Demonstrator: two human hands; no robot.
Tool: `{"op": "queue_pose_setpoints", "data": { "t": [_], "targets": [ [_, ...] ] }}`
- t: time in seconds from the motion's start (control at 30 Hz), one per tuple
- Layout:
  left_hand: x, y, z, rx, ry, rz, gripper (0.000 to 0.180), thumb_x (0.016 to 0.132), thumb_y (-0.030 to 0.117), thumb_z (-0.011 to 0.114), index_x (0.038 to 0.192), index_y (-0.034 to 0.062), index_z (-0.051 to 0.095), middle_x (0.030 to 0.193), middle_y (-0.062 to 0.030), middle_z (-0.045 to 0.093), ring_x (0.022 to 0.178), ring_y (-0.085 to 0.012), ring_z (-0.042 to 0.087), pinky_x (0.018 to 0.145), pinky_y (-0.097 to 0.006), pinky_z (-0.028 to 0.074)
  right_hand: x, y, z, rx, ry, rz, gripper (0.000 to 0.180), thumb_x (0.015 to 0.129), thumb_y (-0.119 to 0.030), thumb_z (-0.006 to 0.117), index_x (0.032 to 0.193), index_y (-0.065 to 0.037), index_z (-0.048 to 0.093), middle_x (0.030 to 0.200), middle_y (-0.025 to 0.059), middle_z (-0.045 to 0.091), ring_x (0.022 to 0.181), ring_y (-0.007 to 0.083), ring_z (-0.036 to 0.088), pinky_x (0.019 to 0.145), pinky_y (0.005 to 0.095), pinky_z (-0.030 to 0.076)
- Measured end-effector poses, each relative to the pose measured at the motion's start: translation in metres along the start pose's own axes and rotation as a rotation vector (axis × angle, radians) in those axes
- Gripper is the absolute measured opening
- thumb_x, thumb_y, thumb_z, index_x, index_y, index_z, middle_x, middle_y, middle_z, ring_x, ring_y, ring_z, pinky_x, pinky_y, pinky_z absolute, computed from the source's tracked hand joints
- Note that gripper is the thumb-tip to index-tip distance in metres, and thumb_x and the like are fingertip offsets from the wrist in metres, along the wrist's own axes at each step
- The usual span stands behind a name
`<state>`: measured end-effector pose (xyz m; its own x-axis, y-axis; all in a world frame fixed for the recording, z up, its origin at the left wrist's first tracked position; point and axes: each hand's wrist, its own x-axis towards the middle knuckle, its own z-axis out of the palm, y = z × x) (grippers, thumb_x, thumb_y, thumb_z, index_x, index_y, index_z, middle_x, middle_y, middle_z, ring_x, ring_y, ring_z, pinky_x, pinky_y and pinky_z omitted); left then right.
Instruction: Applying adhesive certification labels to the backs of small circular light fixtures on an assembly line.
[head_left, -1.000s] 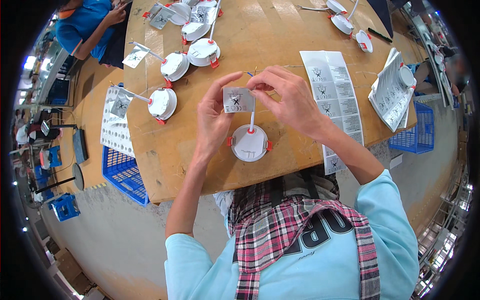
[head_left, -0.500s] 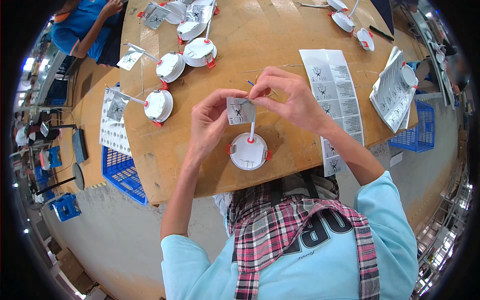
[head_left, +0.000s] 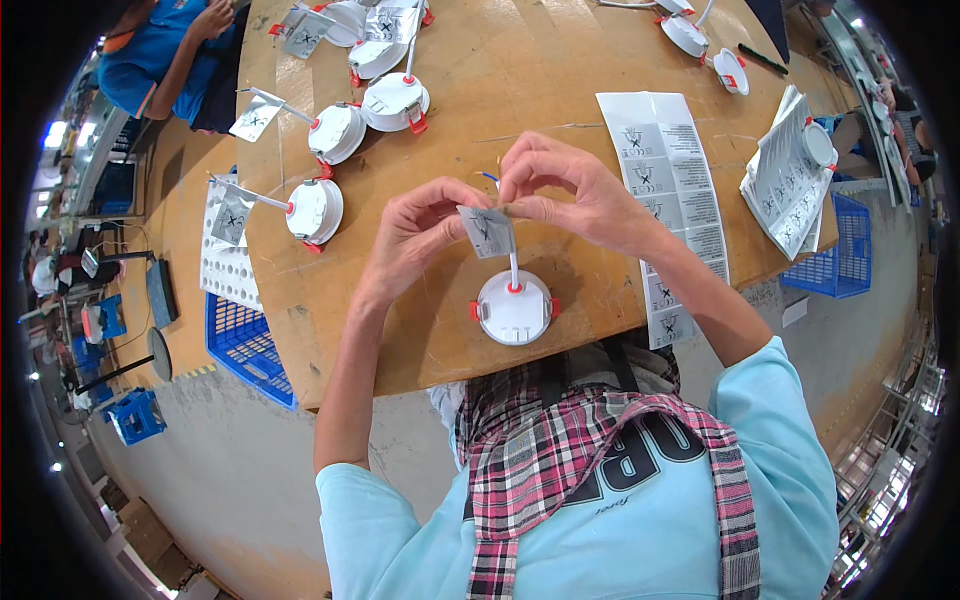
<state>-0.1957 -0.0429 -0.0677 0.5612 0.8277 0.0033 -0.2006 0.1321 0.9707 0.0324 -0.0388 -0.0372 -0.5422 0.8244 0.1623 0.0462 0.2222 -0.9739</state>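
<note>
A round white downlight [head_left: 514, 310] with red-tipped spring clips lies on the wooden table in front of me. Its white cable rises from a red grommet to my fingers, and a blue wire end pokes out above them. A silver printed label [head_left: 487, 232] hangs at the cable's upper part. My left hand [head_left: 425, 232] pinches the label's upper left edge between thumb and fingers. With thumb and forefinger, my right hand [head_left: 575, 190] grips the label's other edge where it meets the cable; the fingertips partly hide that spot.
Several labelled downlights [head_left: 335, 135] stand at the left and far left. Right of my hands lies a sheet of silver labels [head_left: 655, 150], then a stack of label sheets [head_left: 785, 185]. Blue crates [head_left: 245, 345] flank the table. A co-worker [head_left: 165, 65] is at far left.
The label has tilted and turned about the cable. The downlight has shifted slightly right and rotated. My left hand has moved a little left; my right hand stays nearly in place.
</note>
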Motion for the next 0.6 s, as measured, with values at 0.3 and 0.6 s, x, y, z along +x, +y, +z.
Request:
{"op": "queue_pose_setpoints", "data": {
  "t": [0.3, 0.6],
  "targets": [
    [0.001, 0.012, 0.011, 0.177, 0.075, 0.110, 0.012, 0.085, 0.006, 0.065, 0.093, -0.0015, 0.065, 0.099, -0.0094, 0.063, 0.089, -0.0146, 0.060, 0.079, -0.030, 0.050, 0.001, -0.021, 0.002, -0.407, 0.080, -0.117, 0.011, 0.077, -0.010, 0.072, 0.083, -0.004, 0.066, 0.089, 0.0052, 0.053, 0.085, 0.0182, 0.054, 0.072, 0.0315, 0.044],
    [-0.002, 0.018, 0.008, 0.426, 0.044, 0.186, 0.012, 0.077, -0.002, 0.067, 0.089, 0.0004, 0.069, 0.092, -0.0064, 0.064, 0.082, -0.0131, 0.060, 0.070, -0.027, 0.049, -0.007, 0.000, -0.005, -0.135, 0.044, -0.172, 0.009, 0.073, -0.011, 0.076, 0.078, -0.010, 0.069, 0.099, 0.0005, 0.048, 0.084, 0.0114, 0.048, 0.070, 0.0243, 0.043]
  ]
}}
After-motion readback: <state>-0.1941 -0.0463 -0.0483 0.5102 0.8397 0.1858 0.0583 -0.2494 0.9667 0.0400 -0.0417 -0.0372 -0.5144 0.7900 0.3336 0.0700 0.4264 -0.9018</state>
